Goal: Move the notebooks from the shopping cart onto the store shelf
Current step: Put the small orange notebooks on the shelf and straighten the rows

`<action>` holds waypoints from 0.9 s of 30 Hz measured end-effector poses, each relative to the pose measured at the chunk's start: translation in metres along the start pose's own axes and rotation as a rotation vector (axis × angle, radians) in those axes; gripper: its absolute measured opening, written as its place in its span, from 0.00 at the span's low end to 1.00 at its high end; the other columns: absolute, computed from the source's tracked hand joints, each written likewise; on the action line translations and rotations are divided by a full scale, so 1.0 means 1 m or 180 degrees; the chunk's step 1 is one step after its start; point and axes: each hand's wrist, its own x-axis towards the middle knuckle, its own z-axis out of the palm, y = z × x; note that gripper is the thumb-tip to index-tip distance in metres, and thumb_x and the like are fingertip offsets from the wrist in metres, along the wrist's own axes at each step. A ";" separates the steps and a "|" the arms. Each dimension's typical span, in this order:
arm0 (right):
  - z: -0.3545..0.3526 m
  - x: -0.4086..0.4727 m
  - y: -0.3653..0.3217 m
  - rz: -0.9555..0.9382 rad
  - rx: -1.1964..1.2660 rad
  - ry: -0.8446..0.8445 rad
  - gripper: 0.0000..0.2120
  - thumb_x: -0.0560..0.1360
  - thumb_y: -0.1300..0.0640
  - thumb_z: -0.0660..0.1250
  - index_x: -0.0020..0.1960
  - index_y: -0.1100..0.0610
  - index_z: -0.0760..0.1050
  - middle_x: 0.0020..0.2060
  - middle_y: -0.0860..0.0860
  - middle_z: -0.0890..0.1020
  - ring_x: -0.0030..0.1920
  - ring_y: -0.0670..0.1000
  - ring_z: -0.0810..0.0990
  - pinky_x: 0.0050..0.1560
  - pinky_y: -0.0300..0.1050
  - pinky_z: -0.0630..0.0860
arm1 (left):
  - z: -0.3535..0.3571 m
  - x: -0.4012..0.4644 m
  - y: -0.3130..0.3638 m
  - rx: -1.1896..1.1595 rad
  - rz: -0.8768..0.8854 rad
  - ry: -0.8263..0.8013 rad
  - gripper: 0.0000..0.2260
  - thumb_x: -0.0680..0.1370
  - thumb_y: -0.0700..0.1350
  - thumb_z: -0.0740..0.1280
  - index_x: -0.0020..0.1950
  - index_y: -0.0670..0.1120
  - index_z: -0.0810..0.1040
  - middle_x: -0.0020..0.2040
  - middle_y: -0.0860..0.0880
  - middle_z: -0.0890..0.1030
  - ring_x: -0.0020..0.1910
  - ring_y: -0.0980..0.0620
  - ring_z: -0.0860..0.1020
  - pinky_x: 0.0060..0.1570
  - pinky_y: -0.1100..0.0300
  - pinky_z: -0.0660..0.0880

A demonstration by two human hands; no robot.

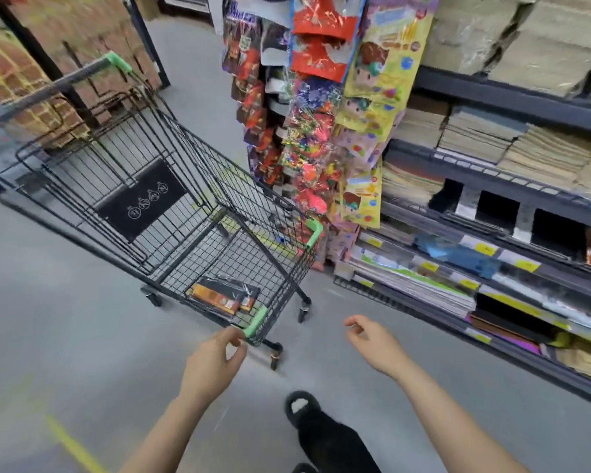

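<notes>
lying in cart (198,213), dark plastic-wrapped notebooks (224,297), orange edges

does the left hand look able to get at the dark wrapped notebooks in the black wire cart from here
Probably yes: the left hand hovers empty by the black wire cart's green near corner, the basket is open-topped, and the dark wrapped notebooks lie just inside, though deep down.

Cart wire partly hides the notebooks (224,297); shelf (512,206) stock is blurred.
</notes>
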 end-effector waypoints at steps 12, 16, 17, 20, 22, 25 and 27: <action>0.031 0.126 -0.124 -0.0316 0.0770 -0.0191 0.07 0.76 0.55 0.61 0.53 0.48 0.73 0.43 0.47 0.78 0.39 0.47 0.75 0.41 0.41 0.71 | -0.089 0.126 -0.046 0.0127 0.0213 -0.0029 0.12 0.74 0.58 0.61 0.51 0.54 0.77 0.44 0.58 0.78 0.40 0.62 0.77 0.43 0.57 0.77; 0.042 0.161 -0.163 -0.0284 0.0785 -0.0298 0.10 0.76 0.55 0.61 0.57 0.51 0.73 0.42 0.42 0.75 0.40 0.46 0.75 0.41 0.39 0.72 | -0.111 0.158 -0.071 0.0203 0.0120 -0.0011 0.06 0.75 0.49 0.65 0.52 0.54 0.76 0.45 0.57 0.78 0.43 0.57 0.77 0.43 0.57 0.76; 0.047 0.169 -0.169 -0.0247 0.0777 -0.0257 0.10 0.76 0.55 0.62 0.57 0.51 0.73 0.41 0.41 0.74 0.40 0.46 0.75 0.41 0.40 0.72 | -0.114 0.167 -0.078 0.0214 0.0120 -0.0116 0.07 0.75 0.49 0.65 0.53 0.53 0.76 0.46 0.57 0.78 0.44 0.56 0.77 0.44 0.57 0.76; 0.069 0.187 -0.183 -0.0049 0.0785 -0.0209 0.12 0.76 0.53 0.63 0.59 0.52 0.73 0.45 0.42 0.76 0.47 0.46 0.76 0.52 0.44 0.74 | -0.119 0.198 -0.097 0.0245 0.0188 -0.0492 0.07 0.75 0.49 0.66 0.53 0.56 0.75 0.47 0.60 0.76 0.46 0.57 0.77 0.48 0.57 0.76; 0.088 0.201 -0.188 0.0193 0.0878 -0.0226 0.14 0.75 0.53 0.64 0.60 0.53 0.72 0.49 0.44 0.77 0.49 0.46 0.76 0.54 0.43 0.74 | -0.117 0.226 -0.116 0.0225 0.0342 -0.0780 0.09 0.74 0.48 0.67 0.51 0.60 0.71 0.45 0.66 0.74 0.44 0.63 0.75 0.48 0.63 0.75; 0.112 0.230 -0.192 0.0636 0.1111 -0.0133 0.15 0.74 0.55 0.65 0.60 0.55 0.72 0.46 0.44 0.76 0.46 0.47 0.78 0.49 0.41 0.78 | -0.106 0.278 -0.148 0.0381 0.0686 -0.1324 0.09 0.75 0.48 0.67 0.55 0.55 0.74 0.45 0.66 0.74 0.45 0.68 0.73 0.46 0.74 0.71; 0.131 0.247 -0.189 0.0989 0.1235 -0.0036 0.13 0.74 0.56 0.66 0.58 0.55 0.72 0.43 0.44 0.75 0.41 0.46 0.78 0.42 0.38 0.77 | -0.095 0.310 -0.169 0.0564 0.0835 -0.1695 0.11 0.75 0.48 0.67 0.56 0.52 0.75 0.48 0.61 0.77 0.47 0.62 0.77 0.47 0.71 0.72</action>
